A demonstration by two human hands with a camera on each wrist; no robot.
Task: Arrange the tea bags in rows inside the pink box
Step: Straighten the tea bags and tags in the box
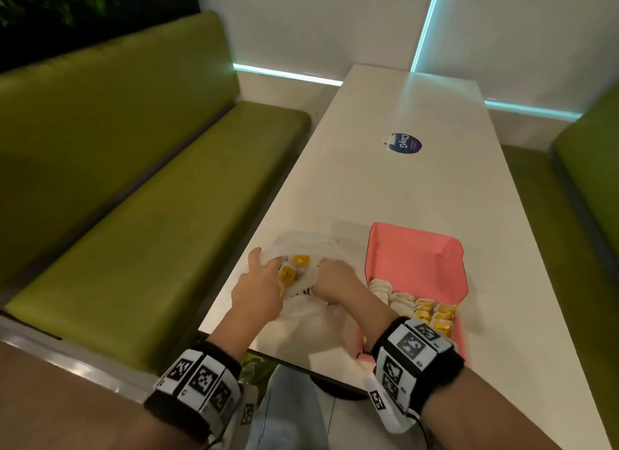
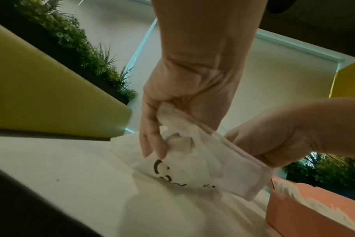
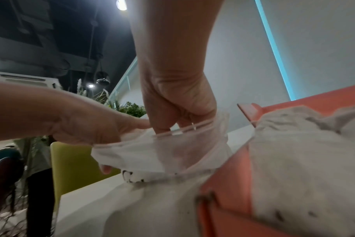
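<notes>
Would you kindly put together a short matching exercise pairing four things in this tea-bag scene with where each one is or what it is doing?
Things:
1. pink cardboard box
2. clear plastic zip bag
3. round blue sticker
4. right hand

States or places:
A. stuck on the white table, beyond the box
B. lid open, rows of tea bags inside
C. grips the bag's rim
D. held open between both hands, yellow-tagged tea bags inside

Pairs: 1-B, 2-D, 3-A, 4-C

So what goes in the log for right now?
left hand: in plastic bag | right hand: grips bag rim | pink box: partly filled with tea bags
</notes>
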